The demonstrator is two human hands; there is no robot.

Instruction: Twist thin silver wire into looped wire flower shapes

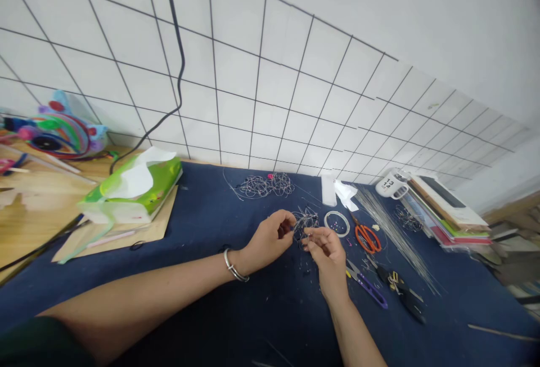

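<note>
Between my two hands is a tangled ball of thin dark wire, with loose ends sticking out at the top. My left hand, a silver bangle on its wrist, pinches the ball's left side with thumb and fingers. On the other side, my right hand has thumb and forefinger closed at the ball's lower right edge. Just right of the ball lies a white ring-shaped dish with small beads inside. Two more wire tangles rest behind, near the wall, a pink bit between them.
Orange-handled scissors, purple thread snips, black-handled pliers and a bundle of straight wires lie at right. Behind them stand a white mug and stacked books. At left are a green tissue pack and a colourful plush toy.
</note>
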